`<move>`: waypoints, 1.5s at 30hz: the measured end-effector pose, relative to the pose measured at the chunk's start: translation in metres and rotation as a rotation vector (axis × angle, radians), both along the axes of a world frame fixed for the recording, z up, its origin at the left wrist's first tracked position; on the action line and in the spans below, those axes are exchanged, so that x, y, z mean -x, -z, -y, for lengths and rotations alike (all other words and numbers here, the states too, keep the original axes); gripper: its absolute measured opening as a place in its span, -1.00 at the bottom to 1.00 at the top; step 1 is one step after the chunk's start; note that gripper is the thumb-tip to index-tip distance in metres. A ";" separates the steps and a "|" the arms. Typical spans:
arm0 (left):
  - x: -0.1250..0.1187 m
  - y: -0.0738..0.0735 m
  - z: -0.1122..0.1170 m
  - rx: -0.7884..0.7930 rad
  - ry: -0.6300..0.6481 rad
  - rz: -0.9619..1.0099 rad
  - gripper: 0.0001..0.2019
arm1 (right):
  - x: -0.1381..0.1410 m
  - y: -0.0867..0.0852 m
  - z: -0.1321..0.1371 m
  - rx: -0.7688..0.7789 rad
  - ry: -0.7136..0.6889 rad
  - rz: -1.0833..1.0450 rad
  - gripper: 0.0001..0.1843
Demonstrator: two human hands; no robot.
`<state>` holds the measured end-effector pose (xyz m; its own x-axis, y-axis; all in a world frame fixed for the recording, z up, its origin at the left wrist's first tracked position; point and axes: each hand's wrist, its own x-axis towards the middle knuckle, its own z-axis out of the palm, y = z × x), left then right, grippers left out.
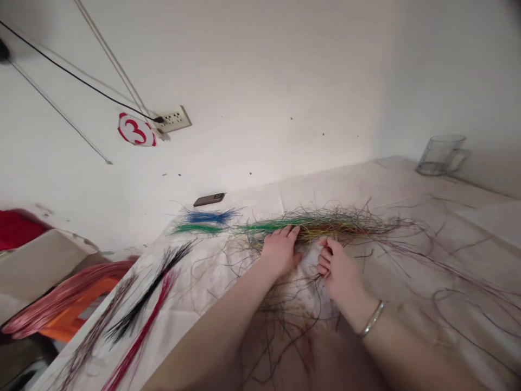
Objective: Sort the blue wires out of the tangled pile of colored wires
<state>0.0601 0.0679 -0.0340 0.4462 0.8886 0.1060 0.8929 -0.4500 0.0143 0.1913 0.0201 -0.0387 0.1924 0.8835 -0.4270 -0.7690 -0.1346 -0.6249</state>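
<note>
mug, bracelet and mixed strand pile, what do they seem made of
Mug: smooth clear glass or plastic; the wall shows through. Bracelet: probably polished metal, from its silvery shine. Strand pile: perhaps plastic-coated wire, given the varied colours; finish too blurred to tell.

- i see a clear glass mug standing at the far right
- a phone lies near the wall
- i make out a wall socket with a black cord plugged in
- beside it, a red "3" sign
</note>
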 end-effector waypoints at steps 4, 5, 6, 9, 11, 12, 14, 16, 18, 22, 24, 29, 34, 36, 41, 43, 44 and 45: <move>-0.007 -0.003 -0.026 0.005 -0.048 -0.005 -0.39 | 0.001 0.004 -0.001 0.016 -0.001 0.000 -0.90; -0.009 -0.002 -0.030 -0.002 -0.070 -0.003 -0.46 | 0.001 0.005 -0.002 0.016 -0.003 -0.001 -0.90; -0.010 -0.002 -0.032 -0.012 -0.094 0.001 -0.53 | 0.001 0.006 -0.002 0.013 -0.008 -0.004 -0.90; -0.009 -0.003 -0.034 -0.045 -0.158 0.018 -0.71 | 0.000 0.007 -0.002 0.000 -0.022 -0.015 -0.90; -0.005 -0.010 -0.033 -0.071 -0.193 0.036 -0.75 | 0.001 0.007 -0.001 -0.003 -0.021 -0.017 -0.91; -0.002 -0.015 -0.032 -0.085 -0.210 0.044 -0.75 | 0.001 0.006 -0.001 -0.003 -0.018 -0.015 -0.91; 0.005 -0.029 -0.029 -0.117 -0.254 0.076 -0.71 | 0.002 0.005 0.001 -0.005 -0.013 -0.010 -0.91; 0.012 -0.041 -0.027 -0.144 -0.316 0.141 -0.64 | 0.003 0.003 0.002 -0.016 -0.015 -0.007 -0.90; 0.019 -0.048 -0.024 -0.155 -0.376 0.176 -0.58 | 0.003 0.001 0.003 -0.026 -0.019 -0.003 -0.90; 0.028 -0.039 -0.019 -0.090 -0.360 0.103 -0.67 | 0.004 0.000 0.004 -0.030 -0.025 0.015 -0.88; 0.030 -0.033 -0.016 -0.062 -0.320 0.086 -0.76 | 0.005 0.001 0.004 -0.028 -0.035 0.022 -0.86; 0.032 -0.038 0.000 -0.168 -0.282 0.113 -0.80 | 0.006 0.006 0.002 -0.017 -0.053 0.034 -0.85; 0.030 -0.031 0.034 -0.384 -0.122 0.212 -0.82 | 0.008 0.006 0.003 -0.017 -0.052 0.061 -0.86; 0.026 -0.020 0.050 -0.232 -0.009 0.164 -0.84 | 0.010 0.005 0.004 -0.037 -0.043 0.075 -0.87; 0.013 -0.007 0.082 0.045 0.079 0.039 -0.73 | 0.011 0.001 0.006 -0.117 -0.026 0.102 -0.86; 0.008 -0.008 0.090 0.091 0.081 0.014 -0.66 | 0.010 0.001 0.006 -0.173 -0.020 0.109 -0.85; 0.005 -0.009 0.093 0.102 0.083 0.006 -0.65 | 0.009 0.001 0.006 -0.201 -0.016 0.111 -0.84; 0.003 -0.010 0.095 0.104 0.084 0.000 -0.64 | 0.008 0.001 0.005 -0.216 -0.014 0.104 -0.85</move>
